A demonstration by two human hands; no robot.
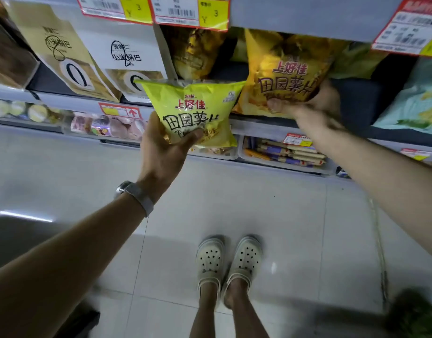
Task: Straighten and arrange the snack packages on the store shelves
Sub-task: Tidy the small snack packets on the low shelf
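My left hand (164, 147) holds a lime-yellow chip bag (193, 111) by its lower edge, out in front of the shelf, upright with its print facing me. My right hand (310, 106) grips the bottom of an orange-yellow chip bag (288, 69) that stands on the shelf (258, 124) under the upper shelf edge. A further yellow bag (197, 54) stands behind, between the two. The fingers of my right hand are hidden behind its bag.
Beige and white snack boxes (107, 67) fill the shelf's left part. A pale blue bag (415, 106) and a green bag (356, 59) sit at the right. Price tags (190, 11) hang above. Lower bins hold sausages (288, 152) and small packets (107, 125). Tiled floor lies below.
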